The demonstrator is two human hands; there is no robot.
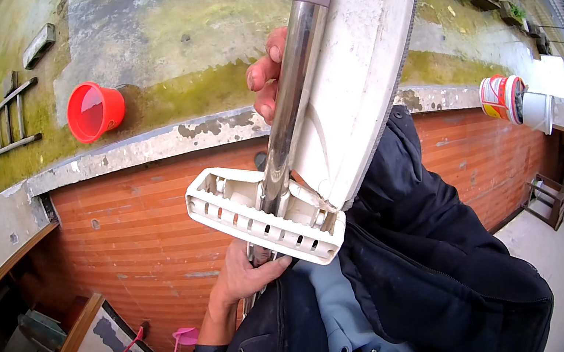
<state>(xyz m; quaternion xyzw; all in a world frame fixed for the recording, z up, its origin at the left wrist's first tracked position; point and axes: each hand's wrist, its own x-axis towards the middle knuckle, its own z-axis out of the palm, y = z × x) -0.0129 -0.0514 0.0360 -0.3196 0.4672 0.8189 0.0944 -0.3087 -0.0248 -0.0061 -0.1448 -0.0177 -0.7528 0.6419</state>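
At the frame's centre, a metal pole [293, 92] is grasped by the left hand [243, 276], curled round it below a slotted white head [259, 220]; above, the right hand's [267, 78] fingers are half-bent, their hold uncertain.

A metal pole [285, 93] with white slotted head [266, 217], held from below by the left hand [248, 274], the right hand [268, 77] partly hidden by the pole, a red bucket [113, 109] placed on mossy ground [168, 96].

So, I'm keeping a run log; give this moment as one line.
left hand: around metal tube; right hand: partly behind tube, grip unclear; background: red bucket
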